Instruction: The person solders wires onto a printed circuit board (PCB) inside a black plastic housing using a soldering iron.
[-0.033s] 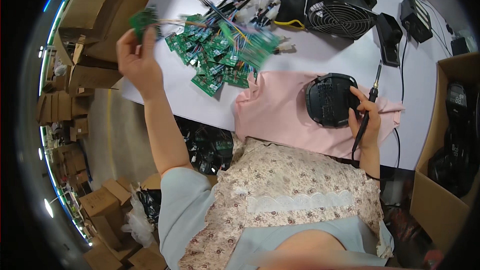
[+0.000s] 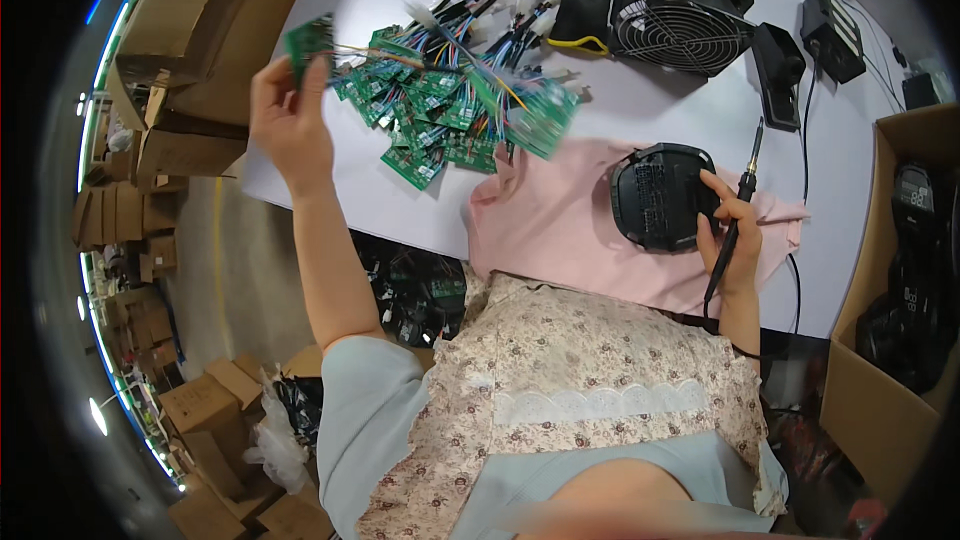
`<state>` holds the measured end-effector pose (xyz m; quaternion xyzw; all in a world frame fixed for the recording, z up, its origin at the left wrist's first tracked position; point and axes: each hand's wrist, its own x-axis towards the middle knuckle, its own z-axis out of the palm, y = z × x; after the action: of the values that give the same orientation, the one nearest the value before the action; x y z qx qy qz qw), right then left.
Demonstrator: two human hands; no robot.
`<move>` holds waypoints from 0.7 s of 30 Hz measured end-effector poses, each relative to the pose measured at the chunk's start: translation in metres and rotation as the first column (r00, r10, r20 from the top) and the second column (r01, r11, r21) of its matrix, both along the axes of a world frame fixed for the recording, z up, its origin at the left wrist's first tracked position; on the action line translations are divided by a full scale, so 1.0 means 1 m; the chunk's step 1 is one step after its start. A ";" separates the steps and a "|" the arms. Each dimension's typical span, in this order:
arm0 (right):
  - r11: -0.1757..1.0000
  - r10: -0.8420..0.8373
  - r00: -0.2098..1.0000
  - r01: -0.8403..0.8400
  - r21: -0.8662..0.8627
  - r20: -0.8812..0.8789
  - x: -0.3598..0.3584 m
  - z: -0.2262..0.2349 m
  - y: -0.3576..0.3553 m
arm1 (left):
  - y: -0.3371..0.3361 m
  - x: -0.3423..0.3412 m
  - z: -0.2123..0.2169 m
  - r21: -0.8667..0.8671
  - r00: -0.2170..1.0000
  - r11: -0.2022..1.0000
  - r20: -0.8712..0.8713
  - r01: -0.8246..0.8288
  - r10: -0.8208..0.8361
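My left hand (image 2: 290, 125) pinches a small green circuit board (image 2: 310, 43) above the table's left side. Wires run from it toward a blurred green board (image 2: 543, 118) over the right end of a pile of wired circuit boards (image 2: 415, 165). My right hand (image 2: 735, 240) is closed round a soldering iron (image 2: 747, 180) whose tip points away from me. Its fingers also touch the right side of a rounded black plastic housing (image 2: 632, 205), which lies on a pink cloth (image 2: 560, 225).
Behind the cloth are a black glove (image 2: 580, 5), a fan with a round grille (image 2: 685, 35), an iron holder (image 2: 780, 70) and a black box (image 2: 832, 37). Cardboard boxes flank the table; the right box (image 2: 860, 390) holds black parts. The iron's cable hangs over the front edge.
My left hand has moved slightly right and the board in it has shifted with it. The blurred board at the pile's right end has swung rightward. My right hand stays put.
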<state>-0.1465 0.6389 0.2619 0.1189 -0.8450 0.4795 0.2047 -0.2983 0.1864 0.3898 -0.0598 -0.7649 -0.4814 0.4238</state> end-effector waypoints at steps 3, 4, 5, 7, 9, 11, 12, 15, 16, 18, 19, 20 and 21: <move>1.000 0.016 1.000 -0.016 -0.004 -0.010 -0.002 0.000 0.001 | -0.007 0.006 -0.017 -0.041 0.935 0.995 0.347 0.091 -0.071; 1.000 0.021 1.000 -0.021 -0.006 -0.005 -0.002 0.000 0.001 | -0.006 0.007 -0.019 0.008 0.913 0.994 0.396 0.106 -0.101; 1.000 0.012 1.000 -0.012 0.001 0.007 -0.001 0.000 0.001 | -0.005 0.009 -0.017 0.006 0.912 0.995 0.399 0.100 -0.094; 1.000 0.009 1.000 -0.009 0.004 0.021 0.000 -0.001 0.002 | -0.001 0.013 -0.004 0.074 0.907 0.994 0.407 0.082 -0.105; 1.000 0.000 1.000 0.000 0.021 0.011 0.000 -0.002 0.003 | -0.007 0.016 0.001 0.117 0.925 0.991 0.364 0.071 -0.109; 1.000 0.016 1.000 -0.016 0.012 0.019 -0.002 -0.002 0.003 | -0.017 0.024 0.007 -0.132 0.993 0.986 0.046 -0.102 0.109; 1.000 0.024 1.000 -0.024 0.004 0.014 -0.002 -0.002 0.002 | -0.013 0.027 0.007 -0.158 0.986 0.979 -0.124 -0.129 0.110; 0.999 0.033 0.999 -0.033 -0.004 0.016 0.000 -0.005 0.004 | 0.000 0.037 0.016 -0.247 0.924 0.947 -0.367 -0.206 0.106; 0.999 0.033 0.999 -0.033 0.001 0.025 0.001 -0.006 0.005 | 0.003 0.041 0.016 -0.227 0.926 0.956 -0.365 -0.185 0.092; 0.999 0.038 0.999 -0.038 0.009 0.018 0.002 -0.004 0.005 | 0.000 0.046 0.015 -0.220 0.925 0.958 -0.369 -0.185 0.094; 0.999 0.038 0.999 -0.038 0.023 0.014 0.003 -0.003 0.005 | -0.001 0.047 0.013 -0.209 0.925 0.961 -0.369 -0.181 0.094; 0.999 0.033 0.999 -0.034 0.026 0.016 0.003 -0.003 0.004 | 0.002 0.048 0.014 -0.207 0.926 0.962 -0.367 -0.177 0.091; 1.000 0.031 0.999 -0.031 0.000 0.026 0.004 -0.002 0.003 | 0.011 0.048 0.016 -0.112 0.933 0.987 -0.352 -0.117 0.070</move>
<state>-0.1420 0.6422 0.2598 0.1257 -0.8457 0.4840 0.1864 -0.2504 0.1973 0.4061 -0.1350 -0.7101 -0.3913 0.5695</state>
